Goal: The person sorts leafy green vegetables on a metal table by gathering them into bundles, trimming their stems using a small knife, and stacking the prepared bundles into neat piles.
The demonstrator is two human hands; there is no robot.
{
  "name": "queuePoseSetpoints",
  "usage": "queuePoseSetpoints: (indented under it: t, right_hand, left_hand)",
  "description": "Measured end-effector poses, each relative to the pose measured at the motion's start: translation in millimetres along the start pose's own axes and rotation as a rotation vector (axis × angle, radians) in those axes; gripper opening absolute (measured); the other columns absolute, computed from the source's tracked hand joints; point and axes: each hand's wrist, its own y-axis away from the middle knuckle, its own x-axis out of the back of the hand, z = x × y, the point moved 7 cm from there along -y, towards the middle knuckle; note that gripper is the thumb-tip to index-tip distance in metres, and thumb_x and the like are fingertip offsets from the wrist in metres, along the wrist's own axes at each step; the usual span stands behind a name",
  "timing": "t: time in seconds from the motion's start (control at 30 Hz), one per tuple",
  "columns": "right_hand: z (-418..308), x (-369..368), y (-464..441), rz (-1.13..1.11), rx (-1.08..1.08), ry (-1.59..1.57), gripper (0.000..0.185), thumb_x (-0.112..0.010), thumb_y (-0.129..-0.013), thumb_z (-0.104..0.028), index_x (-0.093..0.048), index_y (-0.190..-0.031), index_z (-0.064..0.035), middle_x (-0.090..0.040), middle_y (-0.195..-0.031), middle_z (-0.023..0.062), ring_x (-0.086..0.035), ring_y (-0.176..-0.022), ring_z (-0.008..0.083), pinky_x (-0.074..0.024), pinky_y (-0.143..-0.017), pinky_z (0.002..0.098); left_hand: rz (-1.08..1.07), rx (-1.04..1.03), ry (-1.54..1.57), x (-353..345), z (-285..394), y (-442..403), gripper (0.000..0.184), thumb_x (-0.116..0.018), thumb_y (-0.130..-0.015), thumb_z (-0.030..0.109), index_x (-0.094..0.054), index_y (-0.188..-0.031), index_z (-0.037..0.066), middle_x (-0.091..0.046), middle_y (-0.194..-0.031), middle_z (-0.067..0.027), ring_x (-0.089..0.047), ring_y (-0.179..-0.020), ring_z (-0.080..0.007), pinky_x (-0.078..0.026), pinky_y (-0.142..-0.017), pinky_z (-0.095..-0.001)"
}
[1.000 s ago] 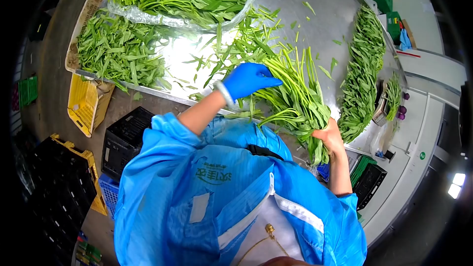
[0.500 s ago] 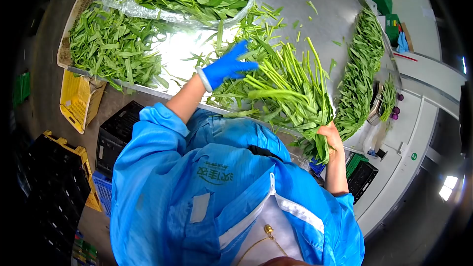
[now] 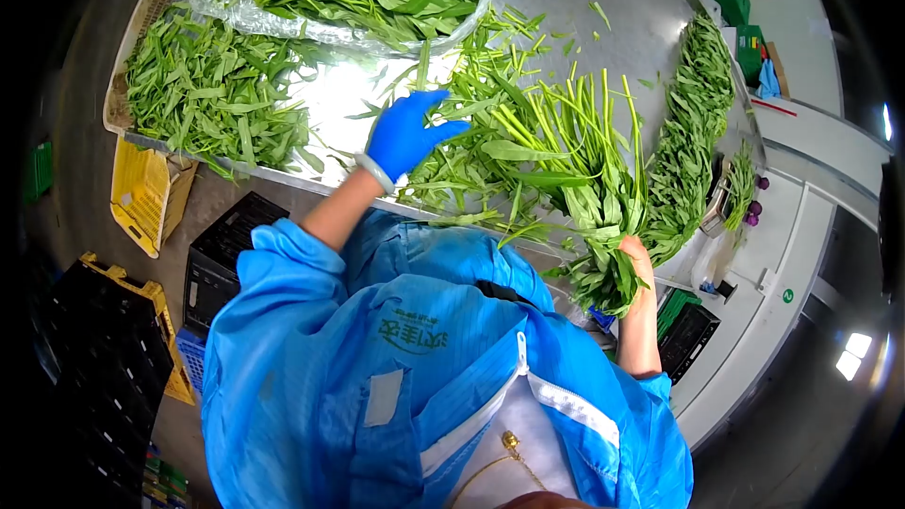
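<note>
My right hand point(image 3: 637, 259), bare, is closed around a bunch of water spinach point(image 3: 603, 198) over the near edge of the metal table. The bunch's pale stems point away from me and its leafy ends hang toward my body; leaves hide some of my fingers. In a blue glove, my left hand point(image 3: 405, 135) hovers left of the bunch with thumb and fingers apart and nothing in it. Beneath and beside that hand, loose water spinach point(image 3: 462, 165) is scattered over the table point(image 3: 617, 47).
A plastic-lined container point(image 3: 283, 21) of bundled greens stands at the back left, with a leaf pile point(image 3: 217, 99) before it. A long row of greens point(image 3: 693, 132) lines the right side. Yellow crate point(image 3: 141, 193) and black crate point(image 3: 226, 254) sit below left.
My left hand has drawn back leftward from the stems, and its fingers have come closer together. The bunch in my right hand stands more upright, its stems gathered.
</note>
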Motion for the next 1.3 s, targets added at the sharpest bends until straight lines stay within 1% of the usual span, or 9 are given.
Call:
queuePoseSetpoints:
  t: [0.3, 0.4, 0.57, 0.77, 0.9, 1.07, 1.2, 1.23, 1.3]
  right_hand:
    - [-1.2, -70.6, 7.0, -0.034, 0.072, 0.201, 0.06, -0.054, -0.068, 0.008, -0.048, -0.128, 0.0013, -0.062, -0.111, 0.012, -0.063, -0.093, 0.0213, -0.0508, -0.081, 0.0314]
    - [7.4, -69.1, 7.0, -0.031, 0.054, 0.344, 0.055, -0.057, -0.068, 0.006, -0.051, -0.123, 0.002, -0.063, -0.107, 0.0094, -0.062, -0.09, 0.019, -0.05, -0.078, 0.0298]
    - [19.6, -37.8, 3.0, -0.016, 0.039, 0.284, 0.062, -0.057, -0.068, 0.006, -0.046, -0.129, 0.0006, -0.061, -0.112, 0.0111, -0.062, -0.094, 0.021, -0.05, -0.083, 0.032]
    - [8.9, 3.2, -21.6, -0.108, -0.023, -0.043, 0.047, -0.06, -0.074, -0.004, -0.053, -0.12, 0.0042, -0.066, -0.101, 0.0148, -0.067, -0.083, 0.0238, -0.056, -0.072, 0.0335]
    - [-19.9, 6.9, -24.5, -0.091, 0.024, -0.108, 0.037, -0.063, -0.077, -0.015, -0.059, -0.11, 0.0015, -0.067, -0.093, 0.0123, -0.065, -0.074, 0.0227, -0.0556, -0.064, 0.0345]
    - [-42.5, 2.5, -21.0, -0.107, 0.01, -0.192, 0.037, -0.064, -0.077, -0.016, -0.058, -0.109, -0.0004, -0.067, -0.094, 0.012, -0.065, -0.073, 0.0239, -0.0552, -0.065, 0.0348]
    - [-38.9, -1.8, -29.9, -0.144, 0.081, -0.111, 0.042, -0.064, -0.078, -0.018, -0.056, -0.116, -0.0024, -0.066, -0.1, 0.0126, -0.064, -0.079, 0.0238, -0.0532, -0.067, 0.0339]
    - [-40.7, -9.3, -24.2, -0.1, 0.152, -0.107, 0.051, -0.066, -0.073, -0.01, -0.053, -0.121, -0.002, -0.065, -0.104, 0.0139, -0.064, -0.084, 0.0245, -0.0528, -0.07, 0.0325]
    - [-38.2, -9.5, -29.7, -0.142, 0.186, 0.381, 0.049, -0.064, -0.069, -0.002, -0.056, -0.117, -0.0008, -0.066, -0.101, 0.0121, -0.065, -0.089, 0.0243, -0.0516, -0.076, 0.0328]
  left_hand:
    - [0.077, -0.217, 0.001, -31.5, 130.2, 26.4, 0.051, -0.072, -0.075, 0.045, -0.061, -0.104, 0.005, -0.062, -0.086, -0.0124, -0.062, -0.076, -0.0341, -0.05, -0.07, -0.0422]
    - [-0.347, -0.141, -0.098, -62.6, 103.9, 7.5, 0.033, -0.067, -0.081, 0.036, -0.066, -0.093, 0.005, -0.064, -0.082, -0.0136, -0.062, -0.076, -0.0346, -0.05, -0.069, -0.0425]
    - [0.14, -0.155, 0.291, 9.1, 39.1, -18.5, 0.015, -0.057, -0.086, 0.009, -0.068, -0.094, 0.005, -0.067, -0.093, -0.0135, -0.065, -0.081, -0.0246, -0.05, -0.072, -0.034]
    - [0.547, -0.261, -0.852, 77.4, 43.1, -6.4, 0.046, -0.068, -0.078, 0.021, -0.059, -0.121, 0.01, -0.061, -0.109, -0.0145, -0.056, -0.098, -0.0357, -0.043, -0.086, -0.0435]
    - [-0.117, 0.036, -0.078, -29.9, -21.2, 23.1, 0.026, -0.07, -0.082, 0.024, -0.069, -0.103, 0.009, -0.065, -0.095, -0.0149, -0.064, -0.08, -0.0277, -0.051, -0.07, -0.0361]
    - [-0.246, 0.185, 0.755, -150.1, -21.6, 21.2, 0.056, -0.063, -0.09, 0.028, -0.043, -0.136, 0.003, -0.046, -0.139, -0.0126, -0.047, -0.125, -0.0204, -0.039, -0.103, -0.0316]
    - [-0.444, -0.307, 0.695, -202.6, 49.4, 14.3, 0.056, -0.048, -0.098, 0.027, -0.029, -0.144, 0.003, -0.034, -0.147, -0.0113, -0.035, -0.134, -0.0232, -0.029, -0.11, -0.0337]
    - [-0.598, -0.027, 1.537, -222.0, 55.7, 16.1, 0.052, -0.043, -0.099, 0.024, -0.026, -0.145, 0.004, -0.034, -0.147, -0.0117, -0.036, -0.133, -0.0224, -0.029, -0.111, -0.0341]
    - [-0.489, -0.189, 1.016, -224.4, 69.0, 4.3, 0.05, -0.042, -0.099, 0.018, -0.027, -0.145, 0.005, -0.037, -0.144, -0.0113, -0.039, -0.13, -0.0222, -0.032, -0.11, -0.0346]
